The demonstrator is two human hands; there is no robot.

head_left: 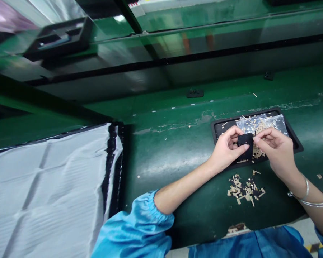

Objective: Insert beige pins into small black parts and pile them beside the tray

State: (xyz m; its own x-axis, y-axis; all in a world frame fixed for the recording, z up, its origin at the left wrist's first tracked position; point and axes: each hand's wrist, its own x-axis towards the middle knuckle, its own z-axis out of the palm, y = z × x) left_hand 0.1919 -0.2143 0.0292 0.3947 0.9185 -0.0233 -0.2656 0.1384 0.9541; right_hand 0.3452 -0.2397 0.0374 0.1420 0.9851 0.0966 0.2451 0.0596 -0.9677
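Observation:
My left hand (227, 148) and my right hand (276, 148) meet over a black tray (218, 127) on the green bench. Both pinch a small black square part (244, 143) between thumb and fingers, the left from its left edge, the right from its top right corner. Just behind the part, on the tray, lies a clear plastic bag (261, 123) with tan pieces in it. A heap of small tan and black scraps (244, 190) lies on the bench in front of the tray, under my wrists. Two thin bangles (308, 199) ring my right wrist.
A stack of black trays under ribbed white sheeting (43, 186) fills the left. A small black part (195, 93) lies further back on the green surface (172, 150). A black tray (59, 37) rests on the raised shelf at upper left. Blue sleeves frame the bottom.

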